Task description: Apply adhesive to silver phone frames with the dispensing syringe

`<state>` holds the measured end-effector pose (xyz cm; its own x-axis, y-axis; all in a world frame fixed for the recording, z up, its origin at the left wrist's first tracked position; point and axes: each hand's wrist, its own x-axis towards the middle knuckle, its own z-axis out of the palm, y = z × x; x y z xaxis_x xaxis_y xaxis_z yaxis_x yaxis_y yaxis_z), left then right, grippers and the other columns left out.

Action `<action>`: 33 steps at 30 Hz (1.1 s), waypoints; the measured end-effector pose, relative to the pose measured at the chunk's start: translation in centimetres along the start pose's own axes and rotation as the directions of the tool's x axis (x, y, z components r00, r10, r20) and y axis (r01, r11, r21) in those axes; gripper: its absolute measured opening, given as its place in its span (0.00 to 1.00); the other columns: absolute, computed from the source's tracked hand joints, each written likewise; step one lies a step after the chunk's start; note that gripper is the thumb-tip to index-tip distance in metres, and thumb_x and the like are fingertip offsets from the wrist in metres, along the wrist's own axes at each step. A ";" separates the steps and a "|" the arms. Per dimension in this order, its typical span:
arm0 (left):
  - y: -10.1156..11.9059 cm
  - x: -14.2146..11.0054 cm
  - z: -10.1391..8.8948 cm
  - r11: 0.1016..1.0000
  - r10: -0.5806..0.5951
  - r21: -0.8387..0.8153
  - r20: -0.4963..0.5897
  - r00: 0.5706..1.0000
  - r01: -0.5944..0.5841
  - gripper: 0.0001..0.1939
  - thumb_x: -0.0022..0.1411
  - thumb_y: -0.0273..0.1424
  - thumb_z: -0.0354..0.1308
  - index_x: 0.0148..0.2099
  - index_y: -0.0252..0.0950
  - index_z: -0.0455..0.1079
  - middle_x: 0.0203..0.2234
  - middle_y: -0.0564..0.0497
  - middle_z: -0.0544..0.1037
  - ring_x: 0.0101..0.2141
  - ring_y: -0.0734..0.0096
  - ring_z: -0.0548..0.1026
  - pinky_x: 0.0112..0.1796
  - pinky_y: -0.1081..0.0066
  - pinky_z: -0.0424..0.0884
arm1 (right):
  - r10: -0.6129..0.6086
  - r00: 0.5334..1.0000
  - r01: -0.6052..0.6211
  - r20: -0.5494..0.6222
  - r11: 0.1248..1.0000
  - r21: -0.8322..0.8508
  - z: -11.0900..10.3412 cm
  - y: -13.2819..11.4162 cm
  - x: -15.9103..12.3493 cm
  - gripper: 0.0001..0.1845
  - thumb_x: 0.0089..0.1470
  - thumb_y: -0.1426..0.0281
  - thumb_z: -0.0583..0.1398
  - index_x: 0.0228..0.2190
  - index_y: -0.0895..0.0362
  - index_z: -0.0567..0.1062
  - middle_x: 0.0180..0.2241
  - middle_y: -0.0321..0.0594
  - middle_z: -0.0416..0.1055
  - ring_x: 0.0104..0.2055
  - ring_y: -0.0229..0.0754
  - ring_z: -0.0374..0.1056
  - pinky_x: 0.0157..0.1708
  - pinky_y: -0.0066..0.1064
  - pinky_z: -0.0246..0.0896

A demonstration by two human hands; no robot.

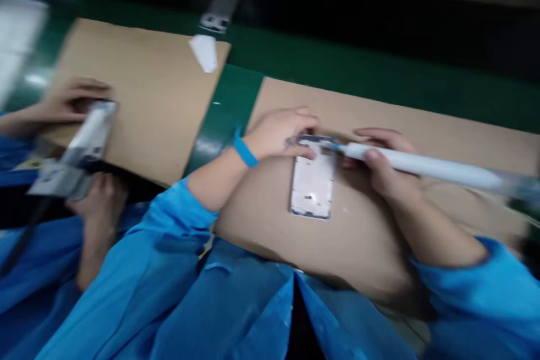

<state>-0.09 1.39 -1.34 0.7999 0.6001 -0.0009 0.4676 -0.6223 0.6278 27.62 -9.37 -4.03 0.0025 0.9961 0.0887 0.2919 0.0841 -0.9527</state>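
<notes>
A silver phone frame (313,185) with a dark rim lies flat on the brown board. My left hand (287,134) grips its upper left corner, the thumb on its face and the fingers curled over the top edge. A blue band circles that wrist. In my right hand (386,160) is a long white dispensing syringe (430,165), pinched near its front end. Its thin blue tip points left and meets the upper right part of the phone frame; blur hides whether it touches. The syringe's rear end reaches the right edge of the view.
To the left, a co-worker's hands (103,197) hold another phone frame (99,129) and a grey-white device over a second brown board (147,79). A white paper piece (205,53) and one more phone frame (223,4) lie beyond. Green table surface (228,98) shows between the boards.
</notes>
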 end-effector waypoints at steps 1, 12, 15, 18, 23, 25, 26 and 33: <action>-0.9 0.4 0.2 1.000 0.002 -0.010 -0.017 1.000 -0.002 0.30 0.64 0.57 0.75 0.52 0.35 0.82 0.47 0.42 0.82 0.45 0.53 0.82 0.46 0.59 0.73 | 0.025 1.000 -0.025 0.003 0.999 0.029 0.1 0.2 0.2 0.29 0.61 0.37 0.72 0.44 0.48 0.85 0.31 0.44 0.83 0.29 0.50 0.81 0.30 0.39 0.79; 0.4 1.0 -0.6 0.994 -0.071 0.082 0.037 0.997 0.068 0.24 0.64 0.54 0.72 0.51 0.42 0.83 0.47 0.46 0.82 0.44 0.57 0.80 0.43 0.62 0.68 | -0.004 1.000 0.001 -0.026 0.992 -0.127 2.2 -1.1 1.3 0.26 0.56 0.41 0.76 0.40 0.48 0.83 0.36 0.43 0.84 0.34 0.50 0.80 0.34 0.42 0.80; 0.5 1.1 -0.6 0.994 -0.064 0.090 0.055 0.996 0.059 0.24 0.64 0.53 0.73 0.51 0.41 0.83 0.48 0.45 0.83 0.44 0.57 0.79 0.42 0.61 0.67 | 0.013 1.000 -0.014 -0.005 0.982 -0.190 2.2 -1.1 1.4 0.25 0.57 0.42 0.76 0.41 0.49 0.83 0.37 0.42 0.84 0.35 0.49 0.79 0.34 0.40 0.80; 0.5 1.1 -0.6 0.995 -0.056 0.085 0.053 0.997 0.051 0.24 0.64 0.54 0.75 0.51 0.42 0.82 0.49 0.44 0.83 0.44 0.56 0.79 0.42 0.60 0.67 | -0.009 1.000 0.010 0.009 0.981 -0.194 2.3 -1.2 1.5 0.24 0.58 0.44 0.77 0.41 0.49 0.84 0.38 0.42 0.83 0.35 0.48 0.79 0.34 0.39 0.79; 0.6 0.9 -0.6 0.996 -0.043 0.078 0.036 0.998 0.040 0.24 0.63 0.52 0.78 0.51 0.41 0.83 0.48 0.46 0.83 0.44 0.55 0.80 0.42 0.59 0.67 | -0.036 0.999 0.039 0.022 0.983 -0.179 2.2 -1.1 1.4 0.21 0.58 0.48 0.77 0.42 0.48 0.85 0.37 0.41 0.82 0.35 0.47 0.78 0.33 0.38 0.77; 0.7 0.9 -0.6 0.996 -0.024 0.083 0.013 1.000 0.023 0.24 0.63 0.50 0.80 0.51 0.39 0.83 0.47 0.46 0.83 0.44 0.57 0.80 0.42 0.61 0.66 | -0.040 0.999 0.044 0.023 0.982 -0.185 2.2 -1.1 1.4 0.21 0.58 0.48 0.78 0.43 0.48 0.85 0.37 0.40 0.82 0.35 0.47 0.78 0.33 0.37 0.76; 0.8 0.9 -0.5 0.996 -0.028 0.090 0.012 1.000 0.027 0.24 0.63 0.49 0.80 0.51 0.39 0.83 0.47 0.47 0.83 0.44 0.57 0.80 0.42 0.61 0.66 | -0.040 0.999 0.043 0.022 0.980 -0.194 2.1 -1.1 1.4 0.21 0.58 0.48 0.77 0.43 0.48 0.85 0.37 0.40 0.82 0.35 0.47 0.78 0.32 0.37 0.76; 1.3 1.1 -0.6 0.989 -0.104 0.114 0.068 0.992 0.096 0.23 0.63 0.50 0.76 0.51 0.41 0.82 0.49 0.45 0.82 0.45 0.53 0.80 0.43 0.61 0.66 | -0.018 0.999 0.024 0.029 0.977 -0.211 2.0 -1.0 1.4 0.21 0.58 0.45 0.77 0.42 0.46 0.84 0.36 0.40 0.82 0.35 0.49 0.79 0.31 0.40 0.77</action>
<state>1.22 1.54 -0.03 0.7705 0.6262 -0.1189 0.5819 -0.6149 0.5323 25.44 -7.96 -3.49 -0.0304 0.9948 0.0972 0.4871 0.0996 -0.8676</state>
